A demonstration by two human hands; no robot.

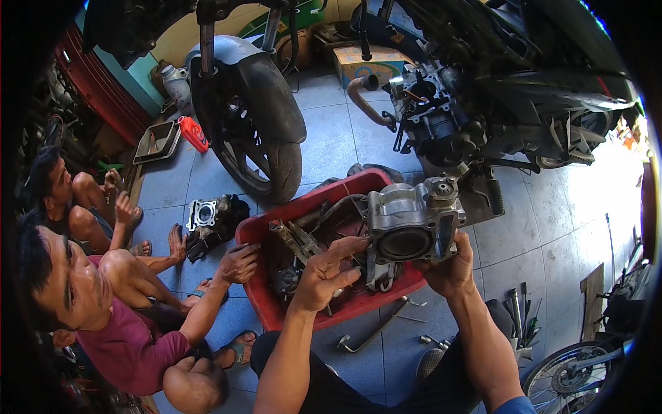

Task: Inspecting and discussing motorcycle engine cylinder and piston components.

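Note:
A grey metal engine cylinder block (407, 214) is raised over a red plastic crate, its round dark bore facing me. My right hand (452, 269) grips it from the lower right, thumb up along its side. My left hand (329, 272) is beside its lower left, with index finger stretched to the block's edge and thumb apart; the other fingers are curled and partly hidden. Whether that fingertip touches the metal is hard to tell. Below, the red crate (265, 303) holds several greasy metal parts (296, 241).
Left of the crate, a co-worker's hand (239, 263) rests at its rim; another person sits beyond. An engine part (207, 215) lies near the front wheel (279, 162). An opened motorcycle engine (438, 114) is at the back right. A bent lever (376, 328) and tools (524, 317) lie nearer.

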